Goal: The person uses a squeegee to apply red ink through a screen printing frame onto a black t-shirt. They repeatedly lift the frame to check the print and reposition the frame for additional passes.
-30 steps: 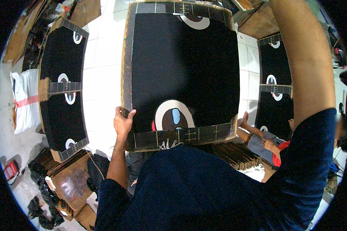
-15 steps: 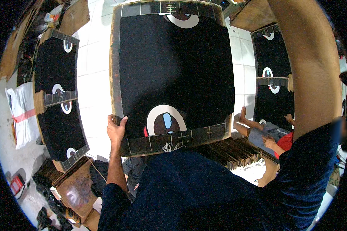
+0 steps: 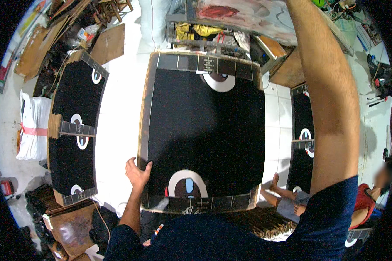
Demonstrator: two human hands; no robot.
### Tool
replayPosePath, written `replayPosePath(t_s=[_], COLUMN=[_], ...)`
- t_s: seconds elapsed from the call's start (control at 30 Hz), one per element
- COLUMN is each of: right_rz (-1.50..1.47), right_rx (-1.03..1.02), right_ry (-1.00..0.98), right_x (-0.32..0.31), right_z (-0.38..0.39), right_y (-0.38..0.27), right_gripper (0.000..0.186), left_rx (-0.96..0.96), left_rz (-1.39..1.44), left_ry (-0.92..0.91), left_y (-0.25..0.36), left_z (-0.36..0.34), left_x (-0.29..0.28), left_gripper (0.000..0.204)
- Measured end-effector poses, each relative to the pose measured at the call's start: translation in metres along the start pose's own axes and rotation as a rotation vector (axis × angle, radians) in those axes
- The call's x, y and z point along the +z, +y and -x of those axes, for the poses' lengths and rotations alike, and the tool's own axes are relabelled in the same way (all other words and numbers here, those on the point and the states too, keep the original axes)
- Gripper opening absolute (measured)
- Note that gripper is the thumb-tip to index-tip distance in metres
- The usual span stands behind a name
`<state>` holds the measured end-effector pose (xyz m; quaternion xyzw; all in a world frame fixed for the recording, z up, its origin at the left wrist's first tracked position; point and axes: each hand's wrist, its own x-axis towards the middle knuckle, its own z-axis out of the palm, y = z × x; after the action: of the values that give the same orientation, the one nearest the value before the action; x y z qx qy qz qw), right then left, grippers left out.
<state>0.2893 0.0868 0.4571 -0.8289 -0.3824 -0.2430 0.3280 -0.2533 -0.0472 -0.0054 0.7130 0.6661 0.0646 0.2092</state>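
A large board [image 3: 156,62] lies in front of me, covered with black fabric [image 3: 207,135]. The fabric carries printed cartoon eyes: one eye [image 3: 188,182] at the near edge, another [image 3: 221,81] at the far edge. Dark strips with ruled marks border the near and far ends. My left hand [image 3: 138,172] grips the board's left edge close to its near corner, thumb on top. Raised on the right, my right arm [image 3: 331,100] stretches past the top of the picture, so its hand is out of sight.
Similar boards with eye prints stand on the left [image 3: 76,100] and right [image 3: 301,117]. A person in red [image 3: 365,204] sits at the right. Stacked thin boards [image 3: 265,228] lie beneath the near edge. A paint-smeared panel [image 3: 248,15] stands beyond, over a shelf of cloths.
The view has tilted up, so the board sits lower and the far shelf shows. My left hand keeps its hold at the left edge. The right arm still reaches upward.
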Motion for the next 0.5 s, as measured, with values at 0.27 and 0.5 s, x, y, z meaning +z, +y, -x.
replayPosePath(t_s=[0.27,0.5], right_rz=[-0.011,0.170], right_rx=[-0.055,-0.337], right_ry=[-0.081,-0.041], right_x=[0.008,0.030], right_z=[-0.036,-0.097], right_y=[0.006,0.006], right_gripper=[0.048,0.042], left_rx=[0.699,0.466], left_rz=[0.016,-0.221], left_ry=[0.132,-0.331], left_y=[0.295,0.468], left_z=[-0.148,-0.227], left_x=[0.066,0.131], left_gripper=[0.086,0.103])
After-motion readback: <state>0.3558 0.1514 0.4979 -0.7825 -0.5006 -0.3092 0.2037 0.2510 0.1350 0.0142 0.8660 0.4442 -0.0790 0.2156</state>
